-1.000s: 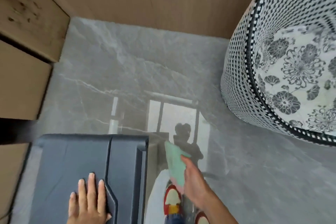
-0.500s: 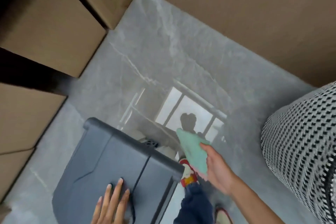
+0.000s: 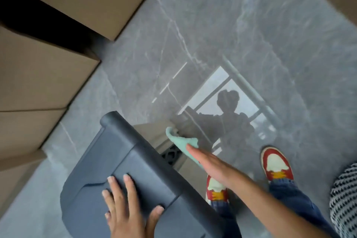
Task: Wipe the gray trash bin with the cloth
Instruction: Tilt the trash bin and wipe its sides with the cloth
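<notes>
The gray trash bin [image 3: 108, 160] stands at the lower left, seen from above, its dark lid tilted across the frame and its lighter side wall showing to the right. My left hand [image 3: 125, 208] lies flat on the lid, fingers spread, thumb over the lid's edge. My right hand [image 3: 210, 166] presses a mint-green cloth [image 3: 179, 141] against the bin's side wall below the lid's rim, fingers straight. Part of the cloth is hidden under my palm.
Cardboard boxes [image 3: 48, 79] stack along the left, close to the bin. The glossy gray floor [image 3: 231, 35] spreads beyond. My feet in red and white shoes [image 3: 277, 164] stand to the bin's right. A black-and-white woven basket [image 3: 345, 203] sits at the right edge.
The view has swung left and down. My right hand has brought the cloth from beside the bin onto its side wall. My left hand has stayed on the lid.
</notes>
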Demonstrator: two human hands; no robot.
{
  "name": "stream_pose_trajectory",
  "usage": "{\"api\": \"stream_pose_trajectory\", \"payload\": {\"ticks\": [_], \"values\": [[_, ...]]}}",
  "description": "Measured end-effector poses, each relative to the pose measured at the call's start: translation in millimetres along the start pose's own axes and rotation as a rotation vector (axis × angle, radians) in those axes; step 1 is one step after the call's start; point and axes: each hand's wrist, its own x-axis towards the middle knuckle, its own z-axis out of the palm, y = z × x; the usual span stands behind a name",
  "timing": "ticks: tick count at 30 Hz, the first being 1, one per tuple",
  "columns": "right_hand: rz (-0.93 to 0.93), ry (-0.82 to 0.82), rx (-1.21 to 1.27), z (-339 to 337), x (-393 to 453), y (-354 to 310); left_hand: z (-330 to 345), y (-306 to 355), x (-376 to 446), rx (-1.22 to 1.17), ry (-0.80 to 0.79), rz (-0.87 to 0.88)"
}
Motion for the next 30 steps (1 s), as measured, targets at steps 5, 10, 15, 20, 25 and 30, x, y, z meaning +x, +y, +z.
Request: {"api": "stream_pose_trajectory", "payload": {"ticks": [5,10,15,20,25,30], "values": [[0.084,-0.236,0.066,22,27,16,24,-9,1,0.170,0.143,-0.033],[0.050,-0.288,0.269,48,47,-9,41,-12,-7,0.307,0.357,-0.032],[-0.033,-0.270,0.210,53,96,-34,46,-28,20,0.657,0.693,0.131],[-0.077,-0.094,0.097,31,142,-14,59,-38,57,0.651,0.985,0.271],[-0.074,-0.013,0.148,22,141,-1,42,-29,46,0.550,0.661,0.199],[-0.151,-0.187,0.194,51,107,-25,32,-23,32,0.700,0.491,0.115]]}}
